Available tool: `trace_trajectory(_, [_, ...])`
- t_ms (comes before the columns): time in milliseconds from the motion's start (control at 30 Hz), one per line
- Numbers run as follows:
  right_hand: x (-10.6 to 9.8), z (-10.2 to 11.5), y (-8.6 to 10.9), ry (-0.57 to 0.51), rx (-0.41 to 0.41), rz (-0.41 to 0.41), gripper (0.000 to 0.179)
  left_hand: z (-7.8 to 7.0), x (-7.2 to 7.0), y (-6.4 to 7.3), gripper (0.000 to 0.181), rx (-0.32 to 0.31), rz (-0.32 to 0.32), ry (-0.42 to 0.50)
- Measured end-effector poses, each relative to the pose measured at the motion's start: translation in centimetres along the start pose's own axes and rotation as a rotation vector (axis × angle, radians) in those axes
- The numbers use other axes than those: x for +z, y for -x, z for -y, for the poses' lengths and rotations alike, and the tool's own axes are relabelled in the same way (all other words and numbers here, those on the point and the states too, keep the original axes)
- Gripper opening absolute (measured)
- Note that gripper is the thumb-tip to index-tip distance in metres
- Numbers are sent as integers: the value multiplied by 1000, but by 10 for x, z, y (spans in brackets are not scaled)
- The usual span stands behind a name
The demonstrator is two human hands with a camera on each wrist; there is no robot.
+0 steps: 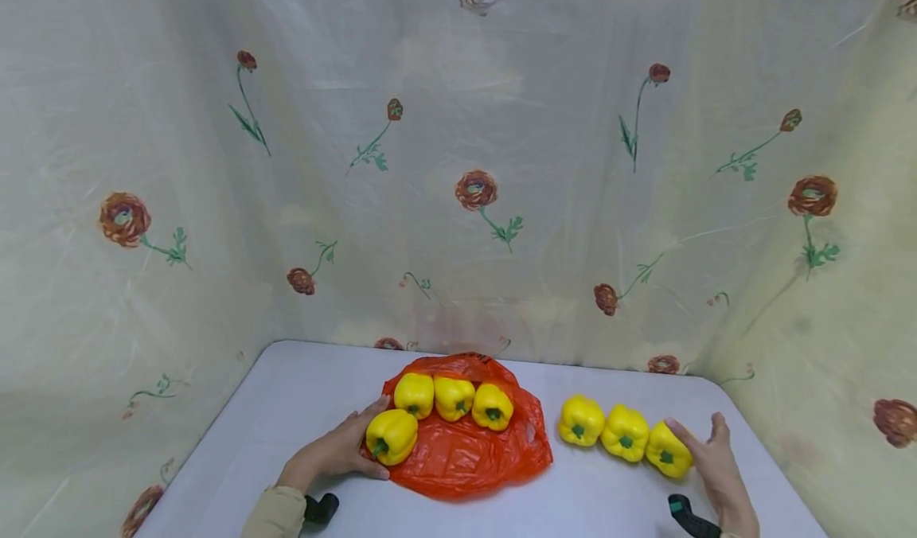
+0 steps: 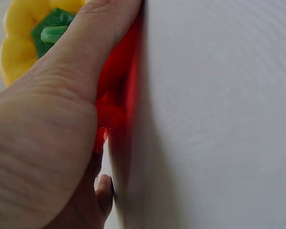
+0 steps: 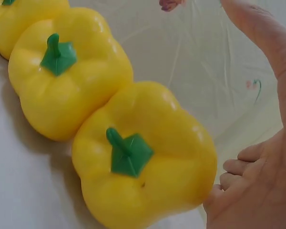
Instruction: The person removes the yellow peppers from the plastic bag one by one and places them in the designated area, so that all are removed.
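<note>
In the head view, my left hand (image 1: 349, 442) curves round the outer side of a yellow bell pepper (image 1: 392, 436) at the left edge of a red plastic bag (image 1: 458, 466). Its thumb crosses in front of the pepper (image 2: 19, 52) and the red plastic (image 2: 117, 71) in the left wrist view. Three more yellow bell peppers (image 1: 454, 398) sit in a row at the bag's far side. At the right, my right hand (image 1: 716, 466) has thumb and fingers spread beside the end pepper (image 1: 669, 449) of another row of three, the thumb tip overlapping it. In the right wrist view its palm is bare beside that pepper (image 3: 143, 157).
The white table (image 1: 315, 379) has rounded far corners. A pale flowered cloth (image 1: 430, 228) hangs behind it and at both sides. The other two peppers of the right row (image 1: 581, 420) stand close together, stems facing me. Dark wrist bands show on both arms.
</note>
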State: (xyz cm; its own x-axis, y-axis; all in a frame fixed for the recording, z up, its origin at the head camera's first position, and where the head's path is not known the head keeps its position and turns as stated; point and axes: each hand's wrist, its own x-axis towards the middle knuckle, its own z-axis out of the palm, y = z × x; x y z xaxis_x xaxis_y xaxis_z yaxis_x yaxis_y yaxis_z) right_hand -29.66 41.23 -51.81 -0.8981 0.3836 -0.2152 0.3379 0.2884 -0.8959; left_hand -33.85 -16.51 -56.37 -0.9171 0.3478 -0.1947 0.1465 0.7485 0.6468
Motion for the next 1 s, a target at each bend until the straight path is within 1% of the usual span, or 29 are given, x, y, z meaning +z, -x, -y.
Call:
trace_trajectory(133, [0, -2, -10, -18, -69, -3, 124, -2, 0, 1, 121, -8, 0, 0])
trace_trajectory(300, [1, -14, -39, -24, -135, 5, 124, -2, 0, 1, 121, 9, -4, 10])
trace_trajectory(333, [1, -15, -45, -24, -149, 18, 124, -1, 0, 1, 121, 13, -5, 10])
trace_trajectory(400, [5, -14, -50, -22, -176, 30, 124, -1, 0, 1, 121, 18, -4, 10])
trace_trajectory(467, [10, -6, -45, -8, -205, 53, 122, 0, 0, 1, 121, 23, 0, 11])
trace_trajectory(567, [20, 13, -26, 16, -246, 99, 118, 1, 0, 0, 122, 32, 7, 11])
trace_trajectory(633, [26, 23, -15, 28, -266, 108, 116, 1, 0, 0, 122, 34, 13, 11])
trace_trajectory(800, [41, 42, 6, 27, -302, 112, 113, 0, 0, 2, 122, 28, 12, 11])
trace_trajectory(933, [53, 59, 21, 35, -325, 160, 108, 0, 0, 2, 121, 30, 1, 13])
trace_trajectory(1000, [60, 66, 26, 49, -317, 182, 108, 0, 0, 2, 121, 28, 1, 15])
